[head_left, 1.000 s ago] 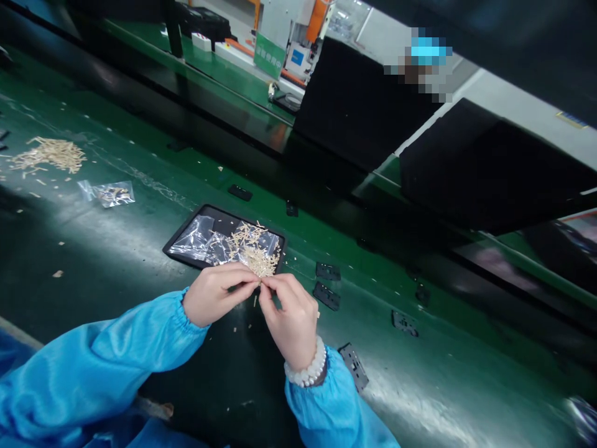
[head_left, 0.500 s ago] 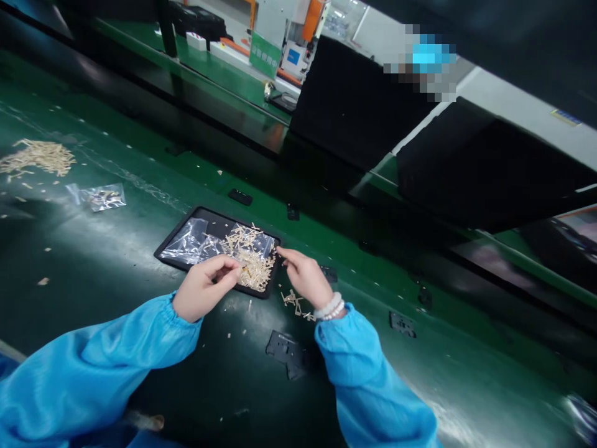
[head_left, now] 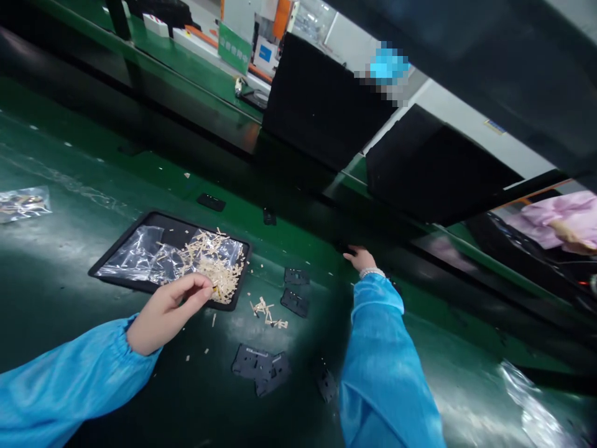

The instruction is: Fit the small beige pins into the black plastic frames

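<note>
Hands that met at the black tray (head_left: pixel 125 284) a second ago are now well apart on my remote feed: the left hand (head_left: pixel 170 311) pinches what looks like a small amber piece (head_left: pixel 215 290) over the tray's near edge, against a pile of pale slips (head_left: pixel 229 280). Well to the tray's right, the right hand (head_left: pixel 362 257) reaches out with fingers curled, though I cannot tell whether they grip anything; I judge joint handling paused, the piece left to one hand, with two black plates (head_left: pixel 295 302) lying between tray and reaching hand.
</note>
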`<action>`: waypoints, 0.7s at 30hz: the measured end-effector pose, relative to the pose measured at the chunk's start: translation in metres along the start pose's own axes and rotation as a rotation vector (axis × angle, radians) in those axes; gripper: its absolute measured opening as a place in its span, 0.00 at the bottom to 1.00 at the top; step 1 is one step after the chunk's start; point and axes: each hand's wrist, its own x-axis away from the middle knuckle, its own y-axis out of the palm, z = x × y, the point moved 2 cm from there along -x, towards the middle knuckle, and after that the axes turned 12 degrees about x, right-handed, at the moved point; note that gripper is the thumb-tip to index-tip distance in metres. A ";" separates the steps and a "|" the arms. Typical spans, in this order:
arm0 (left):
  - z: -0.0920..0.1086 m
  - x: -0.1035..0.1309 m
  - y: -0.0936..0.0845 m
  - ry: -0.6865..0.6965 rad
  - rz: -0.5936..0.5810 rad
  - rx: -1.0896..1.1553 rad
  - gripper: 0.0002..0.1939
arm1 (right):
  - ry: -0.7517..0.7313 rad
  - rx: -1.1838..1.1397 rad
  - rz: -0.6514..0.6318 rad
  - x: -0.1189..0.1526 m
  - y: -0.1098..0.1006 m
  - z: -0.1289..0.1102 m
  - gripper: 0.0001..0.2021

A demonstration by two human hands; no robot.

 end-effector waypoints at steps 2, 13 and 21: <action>0.004 -0.002 0.005 -0.021 -0.033 0.043 0.10 | -0.003 -0.026 -0.011 0.004 -0.003 -0.006 0.14; 0.008 0.009 0.044 0.036 -0.335 0.331 0.14 | -0.604 -0.722 -0.259 0.217 -0.008 -0.158 0.12; 0.016 0.024 0.032 0.139 -0.209 0.073 0.08 | -0.312 -1.163 -0.158 0.279 0.003 -0.169 0.05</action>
